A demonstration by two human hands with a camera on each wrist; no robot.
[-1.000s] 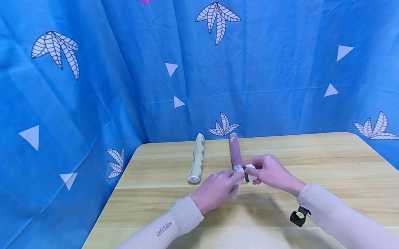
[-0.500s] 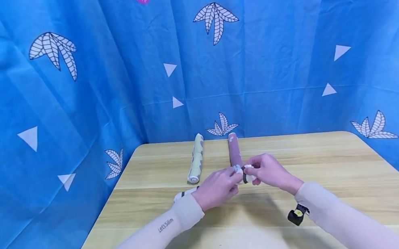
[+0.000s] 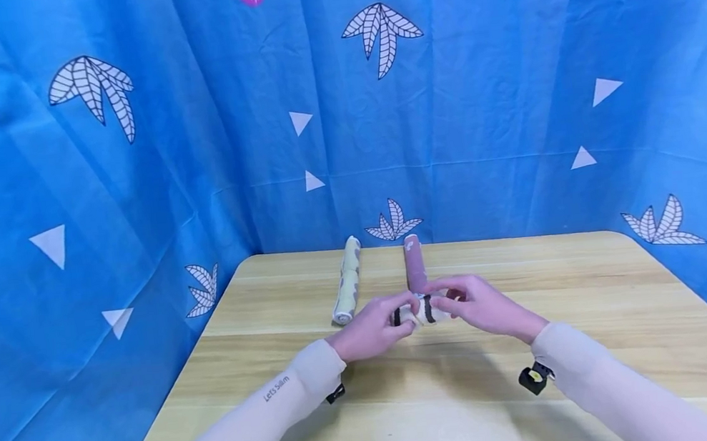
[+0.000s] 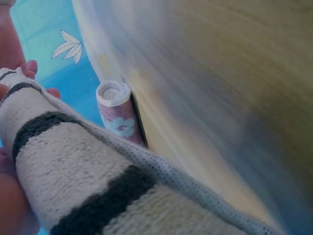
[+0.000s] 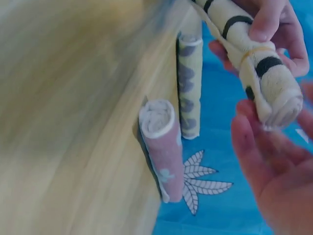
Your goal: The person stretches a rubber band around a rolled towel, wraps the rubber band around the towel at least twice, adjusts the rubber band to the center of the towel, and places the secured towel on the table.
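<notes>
A cream rolled towel with black stripes is held up between my hands; a thin tan band circles it near one end. My left hand grips the roll, its thumb lying on the cloth just beside the band. My right hand is at the roll's other end, fingers spread and fairly straight around the coiled end. In the left wrist view the striped towel runs large across the foreground, and only part of the left hand shows at the left edge.
Beyond the hands, a pink rolled towel with a pale flower lies on the wooden table. A yellow-green rolled towel with grey spots lies to its left. A blue patterned curtain hangs behind the table and along its sides.
The left hand has shifted slightly left and changed its hold, so more stripes show between the hands. The right fingers have loosened from their pinch at the end. The other towels have not moved.
</notes>
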